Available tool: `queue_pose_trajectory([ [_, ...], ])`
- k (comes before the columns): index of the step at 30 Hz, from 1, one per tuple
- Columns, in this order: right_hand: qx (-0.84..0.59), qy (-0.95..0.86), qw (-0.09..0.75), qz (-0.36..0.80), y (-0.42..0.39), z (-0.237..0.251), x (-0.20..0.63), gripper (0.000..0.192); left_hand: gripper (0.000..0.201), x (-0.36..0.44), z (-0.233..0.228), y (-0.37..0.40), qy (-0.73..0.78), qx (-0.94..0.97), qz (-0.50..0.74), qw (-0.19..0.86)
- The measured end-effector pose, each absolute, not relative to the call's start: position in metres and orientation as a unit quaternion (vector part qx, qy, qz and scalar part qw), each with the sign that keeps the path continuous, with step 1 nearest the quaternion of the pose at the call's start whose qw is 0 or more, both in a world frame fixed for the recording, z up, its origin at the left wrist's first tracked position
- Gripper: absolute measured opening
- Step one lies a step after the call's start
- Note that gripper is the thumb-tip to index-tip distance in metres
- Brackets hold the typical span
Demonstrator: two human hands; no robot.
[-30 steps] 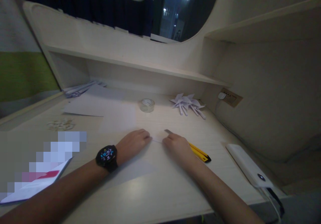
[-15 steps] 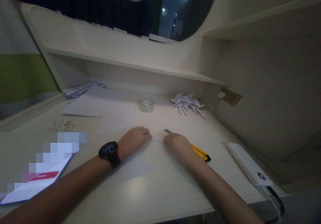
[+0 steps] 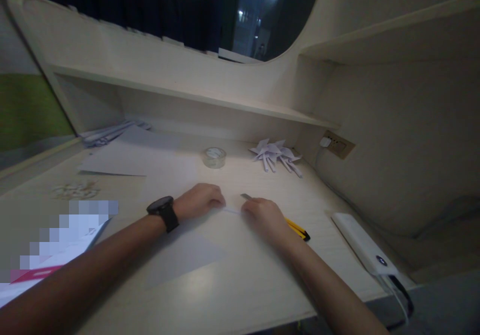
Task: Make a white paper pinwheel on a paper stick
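Observation:
A thin white paper strip (image 3: 233, 211) spans the short gap between my hands, low over the desk. My left hand (image 3: 200, 199), with a black watch (image 3: 162, 207) on its wrist, has its fingers closed at the strip's left end. At the other end the fingers of my right hand (image 3: 264, 218) are closed on it too. A yellow and black utility knife (image 3: 297, 228) passes behind the right hand, its blade showing past the fingers; I cannot tell whether the hand touches it. A white sheet of paper (image 3: 187, 260) lies under my left forearm.
Paper pinwheels (image 3: 272, 151) and a clear tape roll (image 3: 214, 158) stand farther back. White sheets (image 3: 120, 155) and rolled paper (image 3: 108, 132) lie back left, with small pale pieces (image 3: 77, 190) nearer. On the right rests a white power bank (image 3: 360, 240) with cables.
The view has shifted slightly, so most things sit a little farther left. My left wrist has turned, showing the watch face more edge-on. Both hands keep to the paper strip.

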State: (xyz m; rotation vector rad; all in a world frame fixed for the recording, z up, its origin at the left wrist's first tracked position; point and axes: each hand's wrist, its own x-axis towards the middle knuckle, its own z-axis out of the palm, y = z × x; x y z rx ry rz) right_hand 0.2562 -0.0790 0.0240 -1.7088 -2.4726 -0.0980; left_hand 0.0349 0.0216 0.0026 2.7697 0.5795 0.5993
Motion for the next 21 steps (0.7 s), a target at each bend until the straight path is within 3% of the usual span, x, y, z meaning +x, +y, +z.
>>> queue_pose_trajectory([
  [21, -0.535, -0.842, -0.009, -0.074, -0.080, 0.025, 0.252, 0.014, 0.017, 0.039, 0.006, -0.021, 0.209, 0.961, 0.104, -0.151],
])
